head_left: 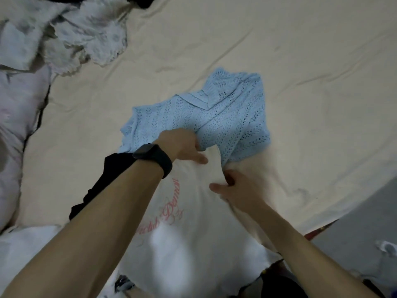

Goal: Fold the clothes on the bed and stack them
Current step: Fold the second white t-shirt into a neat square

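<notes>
A folded light blue knit top lies on the cream bed sheet in the middle of the view. A white T-shirt with pink lettering lies in front of it, its far edge against the blue top. My left hand, with a black watch on the wrist, grips the near edge of the blue top where it meets the white shirt. My right hand pinches a raised fold of the white shirt. A black garment lies partly under my left forearm.
A heap of crumpled white and grey clothes sits at the far left. A pale lilac pillow or quilt lies along the left edge. The bed's right edge and grey floor show at the lower right.
</notes>
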A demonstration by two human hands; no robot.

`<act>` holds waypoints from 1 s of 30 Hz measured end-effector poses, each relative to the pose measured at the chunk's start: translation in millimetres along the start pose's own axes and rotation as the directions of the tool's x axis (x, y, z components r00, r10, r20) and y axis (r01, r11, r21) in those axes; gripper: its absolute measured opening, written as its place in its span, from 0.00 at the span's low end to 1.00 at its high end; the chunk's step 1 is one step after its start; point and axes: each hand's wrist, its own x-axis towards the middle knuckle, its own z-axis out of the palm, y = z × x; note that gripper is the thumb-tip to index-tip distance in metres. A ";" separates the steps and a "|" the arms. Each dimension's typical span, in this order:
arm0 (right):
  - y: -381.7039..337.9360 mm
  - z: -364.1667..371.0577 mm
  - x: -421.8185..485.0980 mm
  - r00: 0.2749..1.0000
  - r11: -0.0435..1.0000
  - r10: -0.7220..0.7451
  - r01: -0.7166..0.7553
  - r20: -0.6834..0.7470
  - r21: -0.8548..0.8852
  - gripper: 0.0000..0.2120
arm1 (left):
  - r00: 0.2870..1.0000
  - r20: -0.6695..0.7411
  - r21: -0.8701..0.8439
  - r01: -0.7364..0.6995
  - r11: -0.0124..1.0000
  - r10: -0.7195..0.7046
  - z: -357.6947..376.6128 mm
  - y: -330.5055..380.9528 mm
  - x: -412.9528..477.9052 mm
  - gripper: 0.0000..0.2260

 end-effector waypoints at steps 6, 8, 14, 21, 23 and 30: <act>12.5 0.1 -7.6 0.993 0.970 -0.071 0.091 -0.093 0.226 0.21 | 0.983 -0.132 -0.156 -0.145 0.977 0.124 -3.1 -5.6 -9.7 0.02; 13.9 -3.0 -11.2 0.995 0.977 -0.071 0.084 -0.072 0.195 0.27 | 0.986 -0.120 -0.275 -0.144 0.951 0.115 0.9 -7.5 -13.8 0.07; 5.9 -9.6 -11.4 0.993 0.970 -0.106 0.116 0.059 -0.212 0.11 | 0.995 -0.009 -0.296 -0.096 0.950 0.098 10.0 7.6 -11.6 0.17; 8.1 -0.2 -19.5 0.898 0.997 -0.077 0.066 -0.433 -0.041 0.12 | 0.920 -0.387 -0.437 -0.245 0.865 0.065 14.2 6.9 -3.9 0.07; 6.5 3.9 -18.9 0.908 0.998 -0.056 0.050 -0.415 -0.024 0.09 | 0.927 -0.372 -0.432 -0.222 0.874 0.051 21.0 9.3 -1.6 0.08; 11.2 -4.6 -16.1 0.963 0.997 0.061 -0.048 -0.263 0.054 0.16 | 0.974 -0.202 -0.370 -0.174 0.913 0.104 14.2 12.5 -3.8 0.09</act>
